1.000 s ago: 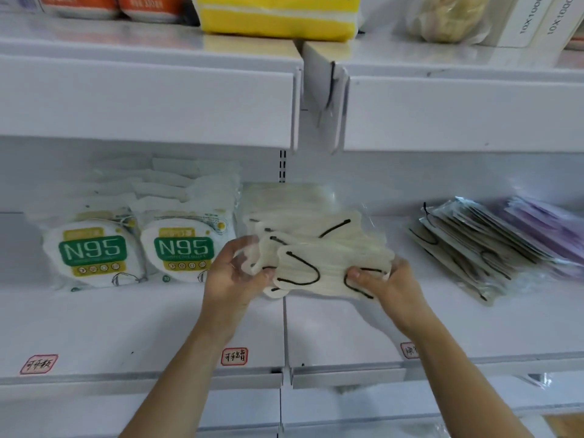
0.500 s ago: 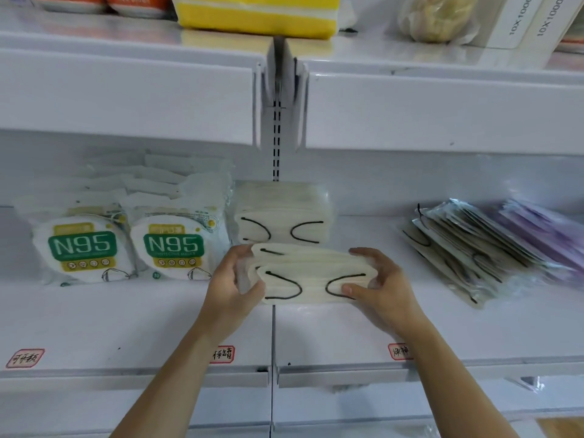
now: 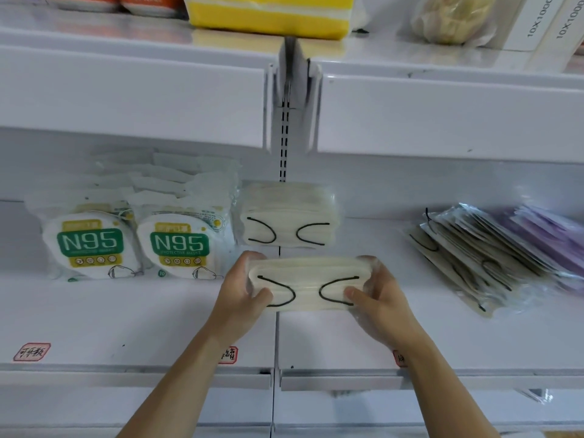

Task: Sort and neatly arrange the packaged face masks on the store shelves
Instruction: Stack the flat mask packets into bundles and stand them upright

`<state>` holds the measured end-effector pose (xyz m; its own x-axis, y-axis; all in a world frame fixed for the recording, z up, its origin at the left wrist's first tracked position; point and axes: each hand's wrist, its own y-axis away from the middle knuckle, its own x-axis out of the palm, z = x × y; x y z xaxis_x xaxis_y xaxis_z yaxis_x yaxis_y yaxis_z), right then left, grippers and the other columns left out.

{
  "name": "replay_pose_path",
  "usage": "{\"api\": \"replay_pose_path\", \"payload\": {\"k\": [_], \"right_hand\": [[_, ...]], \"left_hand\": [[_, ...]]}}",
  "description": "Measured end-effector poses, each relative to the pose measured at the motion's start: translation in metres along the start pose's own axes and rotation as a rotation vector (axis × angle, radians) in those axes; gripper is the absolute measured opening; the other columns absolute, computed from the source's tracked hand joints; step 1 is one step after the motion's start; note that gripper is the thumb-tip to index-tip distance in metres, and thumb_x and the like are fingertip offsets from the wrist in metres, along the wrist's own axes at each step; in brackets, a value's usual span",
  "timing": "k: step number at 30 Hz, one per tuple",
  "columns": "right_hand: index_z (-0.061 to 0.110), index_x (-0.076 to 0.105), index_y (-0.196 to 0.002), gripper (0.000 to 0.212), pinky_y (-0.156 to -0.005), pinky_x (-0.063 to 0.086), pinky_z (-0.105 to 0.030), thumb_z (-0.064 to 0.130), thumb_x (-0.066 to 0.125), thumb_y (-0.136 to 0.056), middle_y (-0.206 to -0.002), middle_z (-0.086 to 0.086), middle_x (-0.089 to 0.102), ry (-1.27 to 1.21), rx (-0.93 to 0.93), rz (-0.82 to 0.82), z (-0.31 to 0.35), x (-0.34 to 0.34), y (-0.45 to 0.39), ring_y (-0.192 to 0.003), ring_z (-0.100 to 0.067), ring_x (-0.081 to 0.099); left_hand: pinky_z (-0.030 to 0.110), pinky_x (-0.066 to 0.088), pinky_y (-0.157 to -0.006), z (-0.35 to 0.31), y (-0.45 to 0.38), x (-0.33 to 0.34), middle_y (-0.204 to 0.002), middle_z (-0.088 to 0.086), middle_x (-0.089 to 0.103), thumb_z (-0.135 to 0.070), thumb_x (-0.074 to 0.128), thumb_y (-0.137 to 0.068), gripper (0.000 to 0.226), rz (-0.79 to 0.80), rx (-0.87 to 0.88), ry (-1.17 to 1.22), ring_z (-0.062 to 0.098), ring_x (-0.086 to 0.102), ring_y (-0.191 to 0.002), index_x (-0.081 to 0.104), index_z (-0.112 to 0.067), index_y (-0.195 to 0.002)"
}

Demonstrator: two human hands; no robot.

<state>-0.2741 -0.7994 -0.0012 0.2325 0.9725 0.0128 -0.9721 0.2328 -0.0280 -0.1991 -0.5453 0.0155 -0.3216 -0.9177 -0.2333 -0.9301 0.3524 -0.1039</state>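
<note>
held pack (image 3: 308, 284): cream masks in clear wrap, black ear loops facing the camera, long axis running left-right, level; sitting low over the shelf (image 3: 132, 324) right at the seam between the two shelf panels
left hand (image 3: 241, 287): gripping the pack's left end, thumb on the front face, fingers wrapping behind
right hand (image 3: 377, 297): gripping the right end the same way, thumb on front by the loop
grip: both hands curling tight around the pack ends, nothing else in either hand
back stack (image 3: 289, 216): same cream masks, standing just behind the held pack, same orientation, loops facing out
N95 packs (image 3: 136, 241): two rows sitting left of the back stack, touching it, labels facing front
loose pile (image 3: 493, 251): clear-wrapped masks, purple ones at far right, leaning fanned and untidy, well apart to the right
surface: white metal shelf, red-bordered tags (image 3: 31, 351) sticking on the front edge
room: upper shelf (image 3: 126, 86) overhanging, carrying a yellow pack (image 3: 268, 14) and white boxes (image 3: 550, 20)
</note>
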Motion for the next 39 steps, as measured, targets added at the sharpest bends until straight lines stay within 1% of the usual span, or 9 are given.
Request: {"api": "replay_pose_path", "payload": {"k": [2,6,8,13,18,21,31,36,39], "right_hand": [[0.024,0.061,-0.115,0.038,-0.083,0.05,-0.063,0.016,0.071,-0.08,-0.093,-0.026,0.06,0.047,-0.013,-0.034,-0.005,-0.002,-0.007,-0.089,-0.048,0.06],[0.038,0.057,-0.112,0.037,-0.087,0.05,-0.043,0.019,0.07,-0.083,-0.094,-0.014,0.065,0.327,-0.152,-0.2,-0.002,-0.003,-0.044,-0.091,-0.028,0.064],[0.025,0.057,-0.116,0.036,-0.088,0.048,-0.042,0.017,0.071,-0.084,-0.094,0.0,0.062,0.33,-0.143,-0.257,-0.002,-0.004,-0.065,-0.09,-0.019,0.06],[0.003,0.052,-0.133,0.071,-0.09,0.041,-0.036,0.032,0.071,-0.071,-0.096,0.01,0.051,0.381,-0.086,-0.358,-0.016,-0.003,-0.098,-0.098,-0.016,0.049],[0.008,0.049,-0.137,0.064,-0.102,0.044,-0.046,0.027,0.07,-0.079,-0.12,-0.003,0.048,0.409,-0.032,-0.356,-0.018,0.031,-0.102,-0.109,-0.02,0.05],[0.019,0.05,-0.113,0.046,-0.09,0.049,-0.048,0.031,0.068,-0.072,-0.111,-0.007,0.054,0.464,-0.108,-0.376,-0.016,0.039,-0.098,-0.097,-0.022,0.054],[0.026,0.016,-0.164,0.09,-0.126,0.018,-0.038,0.065,0.052,-0.09,-0.168,0.007,0.021,0.056,0.041,-0.161,0.004,0.044,-0.107,-0.15,-0.006,0.022],[0.022,0.043,-0.153,0.088,-0.123,0.032,-0.042,0.079,0.044,-0.086,-0.154,0.001,0.05,-0.065,0.061,-0.334,0.004,0.041,-0.122,-0.141,-0.016,0.048],[0.027,0.051,-0.149,0.099,-0.12,0.037,-0.046,0.093,0.043,-0.076,-0.145,0.005,0.059,-0.092,0.114,-0.232,-0.015,0.032,-0.145,-0.133,-0.015,0.057]], "left_hand": [[0.037,0.054,-0.07,0.001,-0.005,-0.002,-0.09,-0.002,0.067,0.002,0.057,-0.079,0.048,-0.071,0.012,-0.011,0.021,0.062,-0.08,0.056,-0.026,-0.118],[0.011,0.041,-0.1,-0.014,-0.015,0.005,-0.119,-0.026,0.058,0.01,0.06,-0.089,0.058,-0.239,0.097,-0.027,-0.008,0.053,-0.118,0.051,-0.026,-0.133],[0.016,0.04,-0.106,-0.017,-0.014,0.007,-0.132,-0.018,0.057,0.009,0.06,-0.088,0.057,-0.294,0.153,0.011,0.003,0.051,-0.13,0.052,-0.023,-0.135],[0.018,0.042,-0.098,-0.005,-0.008,0.0,-0.117,-0.007,0.062,-0.01,0.057,-0.082,0.034,-0.184,0.324,-0.316,0.009,0.057,-0.117,0.066,-0.019,-0.114],[0.046,0.053,-0.09,0.026,-0.029,0.007,-0.117,-0.003,0.06,-0.027,0.049,-0.082,0.041,0.054,0.268,-0.8,0.02,0.057,-0.113,0.07,-0.016,-0.115],[0.042,0.051,-0.087,0.034,-0.033,0.01,-0.117,0.001,0.056,-0.026,0.05,-0.08,0.045,0.014,0.244,-0.872,0.024,0.056,-0.111,0.066,-0.014,-0.12],[0.042,0.051,-0.08,0.038,-0.034,0.011,-0.11,0.002,0.059,-0.027,0.041,-0.079,0.041,-0.008,0.294,-0.953,0.024,0.055,-0.1,0.066,-0.013,-0.108],[0.039,0.05,-0.08,0.037,-0.033,0.012,-0.114,0.002,0.056,-0.028,0.042,-0.08,0.039,-0.008,0.274,-1.008,0.022,0.054,-0.104,0.065,-0.013,-0.108],[0.04,0.05,-0.08,0.035,-0.032,0.012,-0.114,0.002,0.056,-0.029,0.04,-0.081,0.04,0.004,0.256,-1.036,0.023,0.054,-0.102,0.065,-0.013,-0.107]]}}
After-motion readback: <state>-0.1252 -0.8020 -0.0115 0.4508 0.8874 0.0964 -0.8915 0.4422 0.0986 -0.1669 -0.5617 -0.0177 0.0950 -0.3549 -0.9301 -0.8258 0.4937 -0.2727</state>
